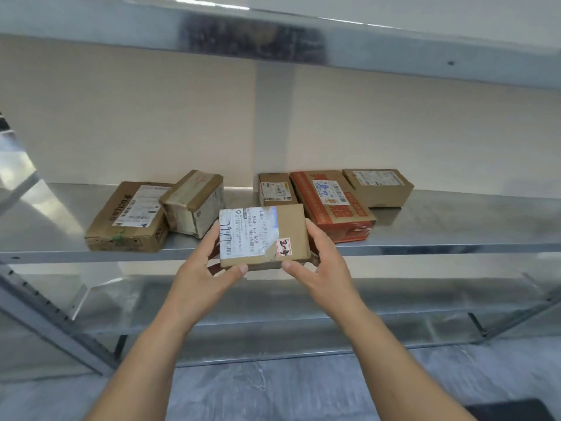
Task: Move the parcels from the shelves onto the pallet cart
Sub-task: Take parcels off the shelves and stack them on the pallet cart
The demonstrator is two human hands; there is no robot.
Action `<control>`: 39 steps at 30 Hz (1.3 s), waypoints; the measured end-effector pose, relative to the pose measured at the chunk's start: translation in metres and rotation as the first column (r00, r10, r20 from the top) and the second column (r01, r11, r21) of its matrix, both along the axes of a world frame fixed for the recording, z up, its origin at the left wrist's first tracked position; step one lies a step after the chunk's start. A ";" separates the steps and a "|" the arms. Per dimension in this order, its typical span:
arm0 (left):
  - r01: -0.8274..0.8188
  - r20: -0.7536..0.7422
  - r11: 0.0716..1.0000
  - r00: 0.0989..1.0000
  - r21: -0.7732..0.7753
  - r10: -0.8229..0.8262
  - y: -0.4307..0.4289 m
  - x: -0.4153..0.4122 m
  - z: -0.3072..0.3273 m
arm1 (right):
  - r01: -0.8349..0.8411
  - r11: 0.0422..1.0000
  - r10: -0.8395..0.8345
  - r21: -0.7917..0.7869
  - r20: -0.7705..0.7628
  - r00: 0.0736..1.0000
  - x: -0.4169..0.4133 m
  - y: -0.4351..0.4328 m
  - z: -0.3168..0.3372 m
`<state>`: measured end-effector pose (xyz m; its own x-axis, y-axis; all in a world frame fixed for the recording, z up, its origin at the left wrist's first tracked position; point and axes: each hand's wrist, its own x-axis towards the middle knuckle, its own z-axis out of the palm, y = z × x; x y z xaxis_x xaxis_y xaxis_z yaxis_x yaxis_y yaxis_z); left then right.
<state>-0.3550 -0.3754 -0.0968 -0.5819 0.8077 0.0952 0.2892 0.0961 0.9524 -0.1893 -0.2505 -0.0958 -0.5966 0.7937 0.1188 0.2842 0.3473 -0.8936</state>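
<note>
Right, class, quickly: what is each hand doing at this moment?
The left hand holds the small parcel at its left edge.
The right hand holds the same parcel at its right edge.

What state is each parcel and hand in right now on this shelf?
Labelled parcel: sealed, held at the front edge of the shelf.
Left hand: grips the parcel's left side.
Right hand: grips its right side.
Red box: sealed, flat on the shelf.
Taped box: taped shut, on the shelf.
Large box: flat on the shelf, untouched.

light: bright, even | glare: metal shelf (455, 226) | edges: bowed, soft
</note>
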 end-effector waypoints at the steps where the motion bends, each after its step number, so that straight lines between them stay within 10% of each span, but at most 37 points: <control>1: 0.003 0.001 1.000 1.000 0.007 -0.003 0.004 0.010 0.002 | 0.008 1.000 -0.008 0.006 -0.006 1.000 0.011 0.002 0.001; 21: 0.363 -0.097 0.931 0.929 0.037 -0.358 0.132 0.301 0.016 | 0.335 0.942 -0.329 0.024 -0.129 0.935 0.338 0.072 0.008; 39: 0.762 -0.158 0.645 0.645 0.058 -0.747 0.244 0.528 0.043 | 0.753 0.655 -0.739 0.059 -0.158 0.655 0.572 0.080 0.032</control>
